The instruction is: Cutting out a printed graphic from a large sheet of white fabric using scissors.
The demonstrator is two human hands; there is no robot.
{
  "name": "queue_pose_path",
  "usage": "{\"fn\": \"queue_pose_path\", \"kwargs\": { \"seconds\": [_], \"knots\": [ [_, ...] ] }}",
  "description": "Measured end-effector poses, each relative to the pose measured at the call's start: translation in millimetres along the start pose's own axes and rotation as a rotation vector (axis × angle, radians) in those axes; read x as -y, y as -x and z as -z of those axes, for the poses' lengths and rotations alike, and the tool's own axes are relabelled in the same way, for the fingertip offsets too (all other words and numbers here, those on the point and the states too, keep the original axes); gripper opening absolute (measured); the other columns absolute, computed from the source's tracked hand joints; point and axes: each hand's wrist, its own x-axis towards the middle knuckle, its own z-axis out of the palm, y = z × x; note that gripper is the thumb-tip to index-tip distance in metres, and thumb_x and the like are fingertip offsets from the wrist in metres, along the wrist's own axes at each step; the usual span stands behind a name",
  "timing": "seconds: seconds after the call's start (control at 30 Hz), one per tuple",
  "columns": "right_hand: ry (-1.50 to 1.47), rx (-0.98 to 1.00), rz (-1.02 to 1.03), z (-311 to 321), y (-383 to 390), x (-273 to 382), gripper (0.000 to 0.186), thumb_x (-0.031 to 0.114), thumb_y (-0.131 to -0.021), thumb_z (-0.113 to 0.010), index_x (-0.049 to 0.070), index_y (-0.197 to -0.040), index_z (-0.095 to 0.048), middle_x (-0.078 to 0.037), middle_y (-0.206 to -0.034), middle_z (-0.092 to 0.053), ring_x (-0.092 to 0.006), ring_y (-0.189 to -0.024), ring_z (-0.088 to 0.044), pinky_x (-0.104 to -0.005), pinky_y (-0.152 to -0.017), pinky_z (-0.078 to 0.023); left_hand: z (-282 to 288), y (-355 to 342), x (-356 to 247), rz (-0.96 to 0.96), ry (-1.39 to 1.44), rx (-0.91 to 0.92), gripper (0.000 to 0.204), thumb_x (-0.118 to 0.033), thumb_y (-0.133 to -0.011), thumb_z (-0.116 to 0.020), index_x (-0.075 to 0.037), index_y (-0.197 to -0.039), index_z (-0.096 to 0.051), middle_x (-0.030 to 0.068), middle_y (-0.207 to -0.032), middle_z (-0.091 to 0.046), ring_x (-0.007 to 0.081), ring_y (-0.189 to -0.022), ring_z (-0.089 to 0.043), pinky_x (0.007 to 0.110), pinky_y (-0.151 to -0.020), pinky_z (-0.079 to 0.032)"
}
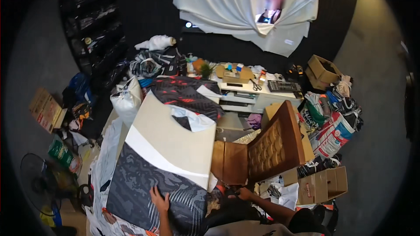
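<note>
A dark grey patterned fabric piece (144,177) with a white curved band covers the near part of the cream table (175,142). My left hand (159,199) lies on this fabric with its fingers spread, holding nothing. To the right of the table, low by my body, my right hand (245,194) is closed around something dark that I cannot make out. Farther up the table rests another dark fabric piece (186,91) with red marks. Beside it is a white and black cut piece (192,120).
A brown tufted chair (275,144) stands right of the table. Beyond is a white desk (267,100) with scissors (255,85) and a keyboard (284,86). Filled bags (334,135) and a cardboard box (323,185) crowd the right; a fan (41,183) stands at left.
</note>
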Motion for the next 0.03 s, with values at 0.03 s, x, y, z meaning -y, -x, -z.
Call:
{"fn": "queue_pose_path", "kwargs": {
  "seconds": [0.03],
  "knots": [
    [0.000, -0.070, 0.000, 2.5, -2.5, -4.9, 0.069, 0.068, -0.083, -0.059, 0.000, -0.075, -0.069, -0.013, -0.071, -0.066, -0.0298, -0.066, -0.057, -0.0375, -0.068, -0.046, -8.6, -14.2, -6.1, -0.060, 0.006, -0.034, 0.088, -0.050, -0.079, -0.068, -0.005, -0.147, -0.033, 0.0236, -0.151, -0.030, 0.0437, -0.136, -0.032, 0.052, -0.110, -0.027]
  ]
}}
